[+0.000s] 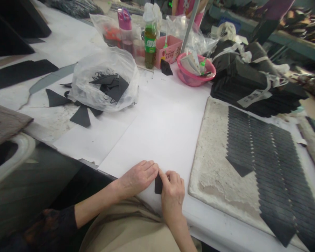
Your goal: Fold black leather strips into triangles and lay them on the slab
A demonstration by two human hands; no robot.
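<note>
A small black flat piece, like cut leather or fabric, lies between my hands at the table's near edge. My left hand is closed, its fingertips pressed together at the piece's upper end. My right hand is closed too, with thumb and curled fingers on the piece's right side and the thumb tip meeting the left fingers. Part of the piece is hidden under the fingers. To the right, overlapping rows of similar black pieces rest on a worn pale board; one piece sticks out leftward.
White sheets cover the table. A clear plastic bag holds black scraps, with more scraps beside it. Behind stand a green-labelled bottle, a pink box and a pink basin. Tied black stacks stand at right.
</note>
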